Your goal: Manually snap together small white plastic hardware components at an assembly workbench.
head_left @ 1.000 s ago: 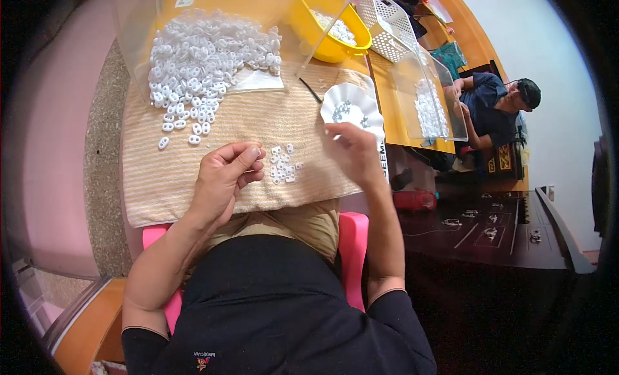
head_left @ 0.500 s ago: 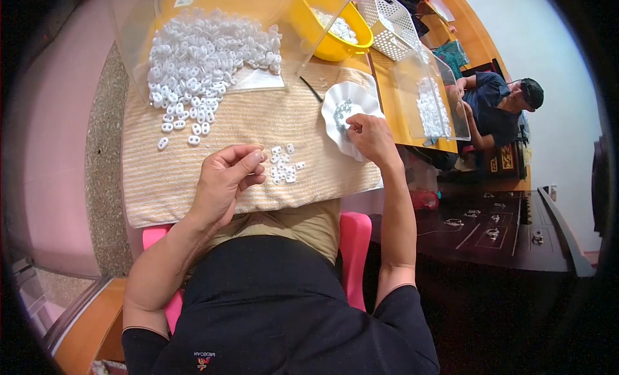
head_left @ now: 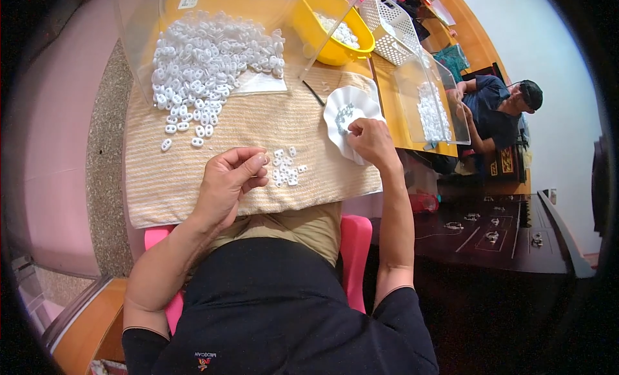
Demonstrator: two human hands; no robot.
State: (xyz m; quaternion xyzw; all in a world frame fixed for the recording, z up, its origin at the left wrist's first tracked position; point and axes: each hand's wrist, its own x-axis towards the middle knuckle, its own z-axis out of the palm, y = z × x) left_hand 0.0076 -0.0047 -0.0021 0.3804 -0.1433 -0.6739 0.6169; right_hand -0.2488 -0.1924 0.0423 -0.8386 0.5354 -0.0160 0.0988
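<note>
My left hand (head_left: 233, 178) hovers over the striped towel with thumb and forefinger pinched; whatever sits between the fingertips is too small to make out. Just right of it lies a small group of white two-holed plastic pieces (head_left: 284, 172). Reaching into a white wavy-rimmed dish (head_left: 351, 95), my right hand (head_left: 373, 142) has its fingers drawn together beside small grey-blue bits (head_left: 343, 115). Its fingertips are partly hidden, so what they hold cannot be seen. Farther off, a big heap of white two-holed oval pieces (head_left: 206, 59) spills out toward me from a clear bin.
The striped towel (head_left: 174, 188) covers the table. A black stick (head_left: 313, 92) lies by the dish. Behind are a yellow basin (head_left: 322, 43) and a white perforated basket (head_left: 389, 30). At right, another person (head_left: 493, 107) sits by a clear bin (head_left: 459, 120) of white pieces.
The whole view has shifted slightly. Both hands keep nearly the same places, the left one pinched and the right one at the dish.
</note>
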